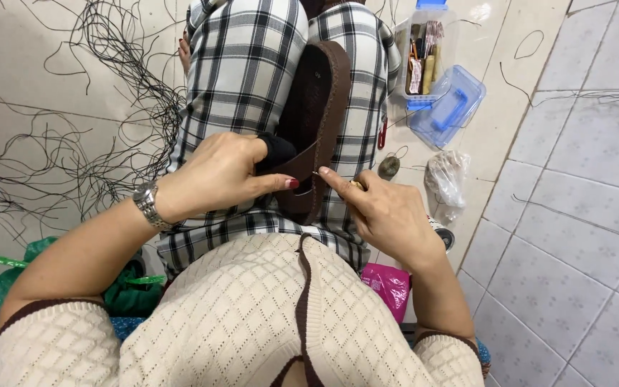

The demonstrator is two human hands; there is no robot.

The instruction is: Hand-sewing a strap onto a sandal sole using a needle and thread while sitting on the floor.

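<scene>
Left hand (216,175): you gripped the brown sandal (317,122) by its strap, on your lap.
Right hand (388,215): you pinched a needle at the strap edge.
Handling: the sole looked stiff and light, the strap pliable; best held beside the stitch.

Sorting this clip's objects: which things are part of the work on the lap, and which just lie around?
In use: brown sandal, left hand, right hand.
Lying about: dark cords, clear plastic box, its blue-handled lid, pink bag, green bag.

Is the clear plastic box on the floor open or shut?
Open: the clear plastic box shows its contents, and its blue-handled lid lies beside it.
</scene>
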